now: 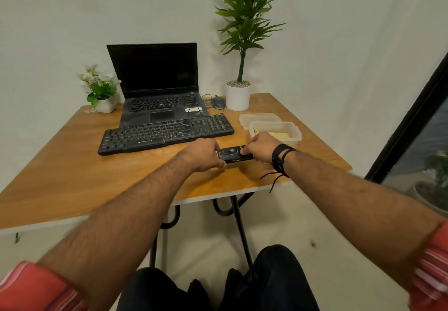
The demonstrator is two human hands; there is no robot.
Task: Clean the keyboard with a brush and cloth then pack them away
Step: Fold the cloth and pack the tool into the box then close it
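Two hands grip a small black oblong object (234, 155), probably the brush, low over the wooden table (72, 165): the left hand (206, 154) curls round its left end, the right hand (263, 147) pinches its right end. Just behind lies the black keyboard (166, 133), with an open laptop (160, 85) beyond it. Right of the hands stands a clear plastic container (291, 134) holding something yellow, its lid (257, 117) behind it.

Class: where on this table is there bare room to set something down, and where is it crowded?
Bare: the table's left and front, below the keyboard. Crowded: the back right, around the laptop, mouse, plant pot and plastic box.
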